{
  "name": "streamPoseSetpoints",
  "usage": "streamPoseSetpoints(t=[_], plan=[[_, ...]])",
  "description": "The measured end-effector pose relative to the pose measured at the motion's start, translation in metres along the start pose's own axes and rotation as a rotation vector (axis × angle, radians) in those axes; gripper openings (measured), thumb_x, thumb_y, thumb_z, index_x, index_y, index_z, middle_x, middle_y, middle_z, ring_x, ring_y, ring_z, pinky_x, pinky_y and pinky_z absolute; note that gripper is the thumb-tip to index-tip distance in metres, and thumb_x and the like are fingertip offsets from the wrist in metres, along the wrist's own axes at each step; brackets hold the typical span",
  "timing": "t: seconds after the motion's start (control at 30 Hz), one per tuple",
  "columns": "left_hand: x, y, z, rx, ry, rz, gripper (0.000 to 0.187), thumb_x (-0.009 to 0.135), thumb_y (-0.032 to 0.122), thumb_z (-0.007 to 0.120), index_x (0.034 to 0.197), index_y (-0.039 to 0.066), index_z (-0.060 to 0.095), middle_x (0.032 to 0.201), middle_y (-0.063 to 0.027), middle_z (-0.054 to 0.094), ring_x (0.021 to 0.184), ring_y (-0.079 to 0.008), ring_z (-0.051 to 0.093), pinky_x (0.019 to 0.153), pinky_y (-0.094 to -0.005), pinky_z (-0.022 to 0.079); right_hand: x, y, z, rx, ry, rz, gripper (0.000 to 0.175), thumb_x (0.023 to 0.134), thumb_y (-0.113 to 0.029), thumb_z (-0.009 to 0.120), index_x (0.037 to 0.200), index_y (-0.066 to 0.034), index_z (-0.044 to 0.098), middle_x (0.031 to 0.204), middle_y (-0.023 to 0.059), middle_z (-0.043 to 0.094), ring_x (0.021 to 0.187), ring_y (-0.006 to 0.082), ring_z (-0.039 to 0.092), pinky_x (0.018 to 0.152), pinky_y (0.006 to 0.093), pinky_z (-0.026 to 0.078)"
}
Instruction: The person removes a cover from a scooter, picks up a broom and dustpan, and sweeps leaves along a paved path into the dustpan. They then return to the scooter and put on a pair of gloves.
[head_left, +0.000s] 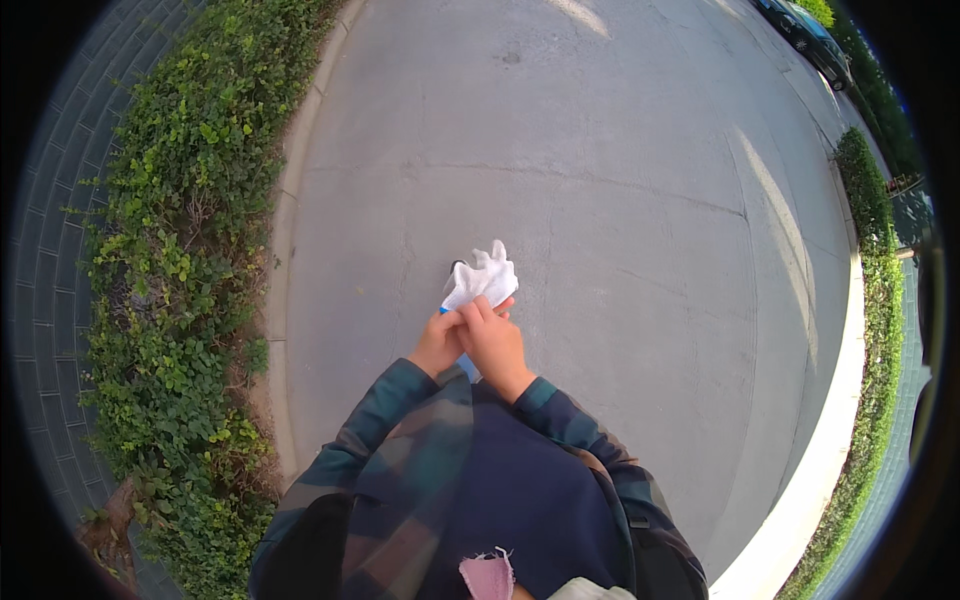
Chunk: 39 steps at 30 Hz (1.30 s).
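Observation:
A white knitted work glove (484, 279) with a blue edge at its cuff is held in front of my body, its fingers pointing away from me. My left hand (437, 341) and my right hand (495, 346) meet at the cuff, their fingers bent around it. The right fingers lie over the left ones and hide part of the grip. Behind the glove's left side a small dark thing shows, too hidden to name. A light blue patch appears just below the hands. Near the bottom edge are a frayed pink cloth piece (489, 576) and some whitish fabric (591, 589).
Grey concrete pavement (615, 225) spreads ahead. On the left, a stone kerb (279, 300) borders a leafy hedge (187, 225), with grey paving bricks (45, 300) beyond. A low hedge (881, 315) runs along the right. A dark car (806, 37) stands at the upper right.

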<state>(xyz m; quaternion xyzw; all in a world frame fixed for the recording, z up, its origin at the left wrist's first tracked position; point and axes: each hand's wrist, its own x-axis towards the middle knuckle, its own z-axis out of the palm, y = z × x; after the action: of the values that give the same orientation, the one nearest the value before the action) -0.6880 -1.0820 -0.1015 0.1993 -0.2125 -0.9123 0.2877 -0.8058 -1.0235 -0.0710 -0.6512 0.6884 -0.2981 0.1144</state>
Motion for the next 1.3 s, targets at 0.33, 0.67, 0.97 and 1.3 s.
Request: streamPoseSetpoints(t=[0.33, 0.67, 0.97, 1.3], plan=[[0.176, 0.146, -0.047, 0.052, -0.063, 0.005, 0.079, 0.066, -0.001, 0.053, 0.143, 0.001, 0.039, 0.134, -0.0149, 0.053, 0.128, -0.0310, 0.049, 0.112, -0.0409, 0.036, 0.230, 0.057, -0.009, 0.066, -0.086, -0.249, 0.022, 0.081, -0.015, 0.066, 0.100, -0.0117, 0.055, 0.092, 0.0047, 0.055, 0.066, 0.0269, 0.063, 0.056, 0.0369, 0.051], [0.367, 0.283, -0.048, 0.982, 0.362, 0.047, 0.019, 0.098, 0.009, 0.051, 0.110, -0.002, 0.062, 0.110, -0.0089, 0.061, 0.095, -0.0170, 0.063, 0.078, -0.0311, 0.056, 0.437, 0.151, 0.032, 0.387, 0.036, 0.298, 0.018, 0.087, -0.017, 0.067, 0.095, -0.0060, 0.054, 0.082, 0.0115, 0.066, 0.073, 0.0318, 0.066, 0.061, 0.0406, 0.050], [0.545, 0.358, -0.038, 1.051, 0.295, 0.318, 0.042, 0.093, -0.003, 0.046, 0.134, -0.006, 0.049, 0.136, -0.0148, 0.051, 0.126, -0.0237, 0.052, 0.107, -0.0334, 0.041, 0.646, 0.249, 0.078, 0.362, 0.085, 0.336, 0.018, 0.090, -0.020, 0.064, 0.095, -0.0060, 0.053, 0.081, 0.0130, 0.065, 0.071, 0.0333, 0.065, 0.061, 0.0418, 0.049], [0.794, 0.504, -0.103, -0.072, 0.189, 0.115, 0.050, 0.080, -0.002, 0.045, 0.129, -0.009, 0.047, 0.129, -0.0194, 0.055, 0.122, -0.0300, 0.052, 0.109, -0.0427, 0.038, 0.906, 0.338, 0.065, 0.255, -0.252, -0.102, 0.014, 0.092, -0.018, 0.058, 0.099, -0.0079, 0.050, 0.090, 0.0141, 0.060, 0.072, 0.0372, 0.063, 0.059, 0.0482, 0.049]])
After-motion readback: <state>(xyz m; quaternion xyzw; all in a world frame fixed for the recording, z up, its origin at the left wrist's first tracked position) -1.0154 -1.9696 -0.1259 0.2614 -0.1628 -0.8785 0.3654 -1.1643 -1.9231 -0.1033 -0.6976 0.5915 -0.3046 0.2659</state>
